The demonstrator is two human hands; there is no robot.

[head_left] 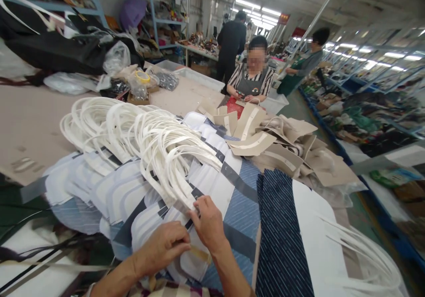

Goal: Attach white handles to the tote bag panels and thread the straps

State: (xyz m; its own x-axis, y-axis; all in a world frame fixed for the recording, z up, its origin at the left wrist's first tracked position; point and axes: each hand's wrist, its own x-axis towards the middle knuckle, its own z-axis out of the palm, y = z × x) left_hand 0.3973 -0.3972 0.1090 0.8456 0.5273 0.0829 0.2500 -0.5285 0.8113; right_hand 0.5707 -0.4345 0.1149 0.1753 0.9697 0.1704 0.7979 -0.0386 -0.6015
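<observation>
white straps [156,142] piled over blue-striped fabric panels [242,208]; right hand [207,221], fingers pinching strap ends; left hand [162,248], fingers curled on panel, grip unclear.

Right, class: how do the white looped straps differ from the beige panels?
The white straps are long, narrow and curled into loops, while the beige panels are broad, flat-cut shapes. The straps lie in an overlapping row; the panels lie in a loose heap. Both come in multiples.

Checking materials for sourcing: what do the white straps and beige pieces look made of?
The white straps look like coated synthetic webbing: smooth, faint sheen, holding curves. The beige pieces look matte and stiff, perhaps card or nonwoven, with sharp folds.
</observation>
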